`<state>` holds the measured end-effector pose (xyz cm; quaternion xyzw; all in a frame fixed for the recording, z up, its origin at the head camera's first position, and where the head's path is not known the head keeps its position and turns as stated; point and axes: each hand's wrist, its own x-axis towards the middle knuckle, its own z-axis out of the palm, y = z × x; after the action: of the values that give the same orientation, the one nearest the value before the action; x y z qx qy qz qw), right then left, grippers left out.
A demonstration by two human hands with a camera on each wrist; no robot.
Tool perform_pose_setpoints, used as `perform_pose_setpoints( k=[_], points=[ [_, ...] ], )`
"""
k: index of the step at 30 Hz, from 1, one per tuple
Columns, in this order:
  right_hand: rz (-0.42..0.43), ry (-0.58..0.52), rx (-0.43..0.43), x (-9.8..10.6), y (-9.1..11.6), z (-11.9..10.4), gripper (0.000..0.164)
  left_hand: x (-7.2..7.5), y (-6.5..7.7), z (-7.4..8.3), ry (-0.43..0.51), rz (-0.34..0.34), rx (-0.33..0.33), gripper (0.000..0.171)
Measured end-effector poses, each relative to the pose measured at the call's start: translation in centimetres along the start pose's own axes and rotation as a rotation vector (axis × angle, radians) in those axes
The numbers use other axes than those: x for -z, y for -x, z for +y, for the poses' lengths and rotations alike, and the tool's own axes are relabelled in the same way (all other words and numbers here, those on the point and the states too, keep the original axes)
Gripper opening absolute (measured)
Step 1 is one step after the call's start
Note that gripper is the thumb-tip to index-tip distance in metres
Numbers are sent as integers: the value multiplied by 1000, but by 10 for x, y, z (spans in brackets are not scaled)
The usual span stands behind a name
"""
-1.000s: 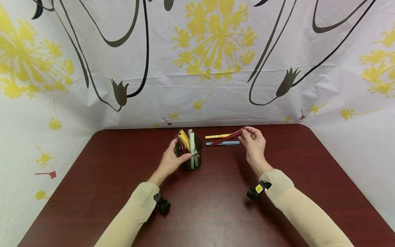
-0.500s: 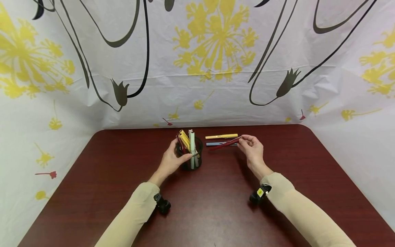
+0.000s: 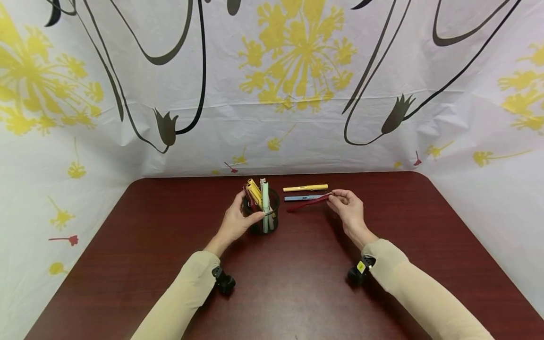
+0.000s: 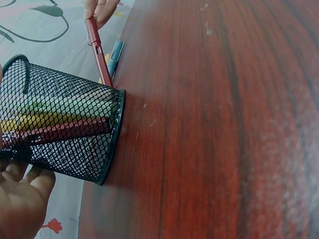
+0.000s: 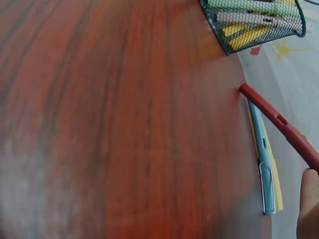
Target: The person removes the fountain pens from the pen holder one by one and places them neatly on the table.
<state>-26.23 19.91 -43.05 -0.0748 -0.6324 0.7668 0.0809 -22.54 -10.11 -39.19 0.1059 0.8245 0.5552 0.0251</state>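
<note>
Around the black mesh pen holder (image 4: 65,99) curls my left hand (image 3: 239,220), thumb at the near rim and fingers on its left side. Several pens stand in the holder: yellow ones (image 3: 254,191), a pale green one (image 3: 265,200) and a dark red one among them. My right hand (image 3: 349,210) pinches a red pen (image 3: 309,203) by its clip end. This pen slants down to the left, its other end near or on the table. Just behind it, a blue pen (image 5: 264,159) and a yellow pen (image 3: 305,188) lie side by side.
The dark red-brown table (image 3: 272,283) spreads out under both arms. A white cloth with yellow and grey plant prints (image 3: 297,132) hangs right behind its back edge and along the sides. A small camera is strapped to each wrist.
My right hand has brought the red pen down and toward me, from over the yellow and blue pens to in front of them. The left hand keeps its place on the pen holder.
</note>
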Motion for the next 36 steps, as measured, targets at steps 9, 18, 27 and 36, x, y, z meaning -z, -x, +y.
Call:
perform_pose_setpoints(
  k=[9,18,27,36],
  points=[
    [-170,209,25,14,-4,0,38,-5,-18,-39,-6,21,11,89],
    [-323,600,110,29,-19,-3,34,-5,-17,-39,-20,33,7,90],
    [-426,910,236,36,-29,-4,22,-6,-18,-41,5,29,4,88],
    [-452,1020,304,36,-34,-2,11,-5,-18,-39,8,24,5,88]
  ],
)
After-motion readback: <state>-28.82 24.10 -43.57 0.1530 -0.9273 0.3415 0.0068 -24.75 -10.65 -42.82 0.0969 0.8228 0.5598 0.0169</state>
